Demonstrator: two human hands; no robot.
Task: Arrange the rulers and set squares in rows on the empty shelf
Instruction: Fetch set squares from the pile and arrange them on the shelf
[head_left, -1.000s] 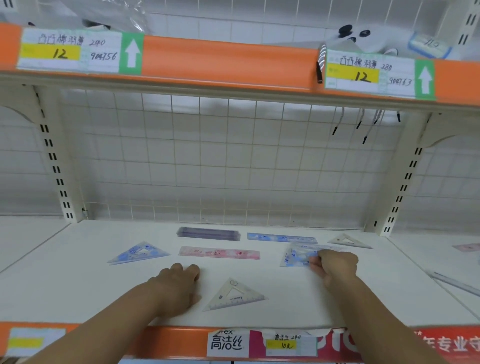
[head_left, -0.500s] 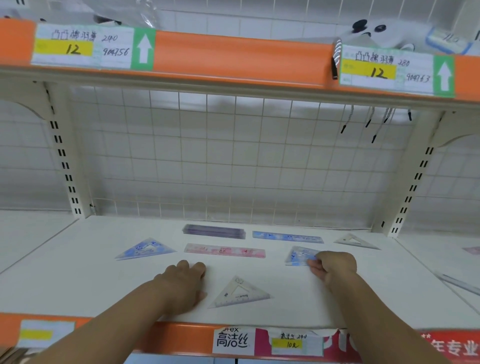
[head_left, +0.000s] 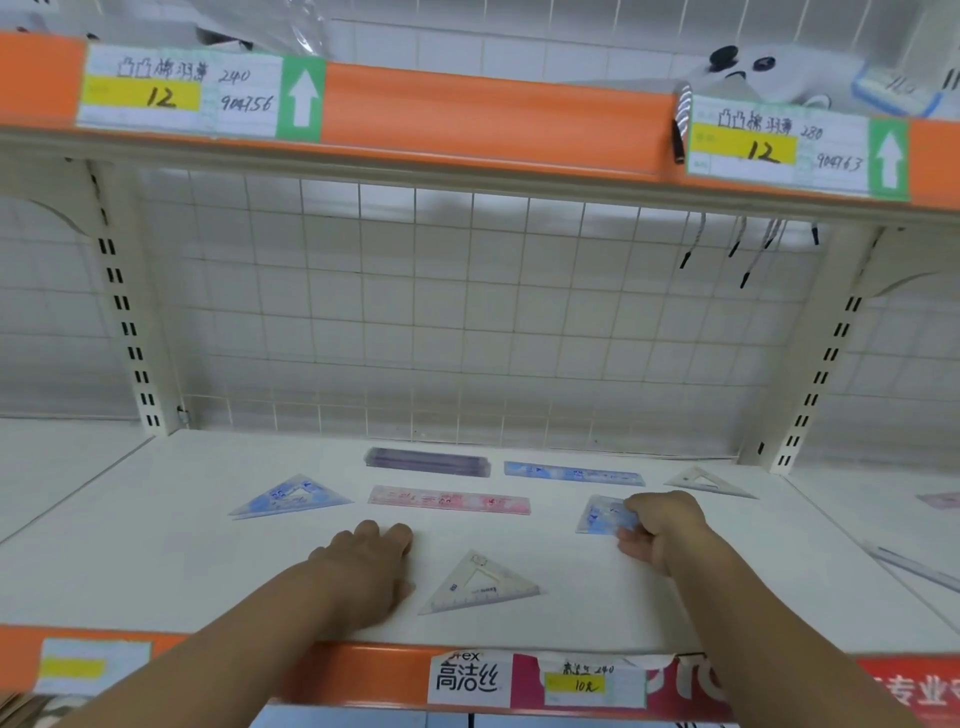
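Right hand (head_left: 661, 526) pinches blue set square (head_left: 597, 515) (left hand (head_left: 370, 569) rests loose-fingered on shelf (head_left: 156, 561)).

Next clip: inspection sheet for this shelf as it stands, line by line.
Surface: white shelf, flat.
Job's things: purple ruler stack and blue ruler at back; pink ruler in front of them; left blue set square; front clear set square; back clear set square; held blue set square.
Clutter: nothing seen.
Grippers: left hand rests on the shelf, holding nothing; right hand pinches the held blue set square.
Cables: dark-tipped cords hang under the upper shelf.
Surroundings: wire grid back, price labels.
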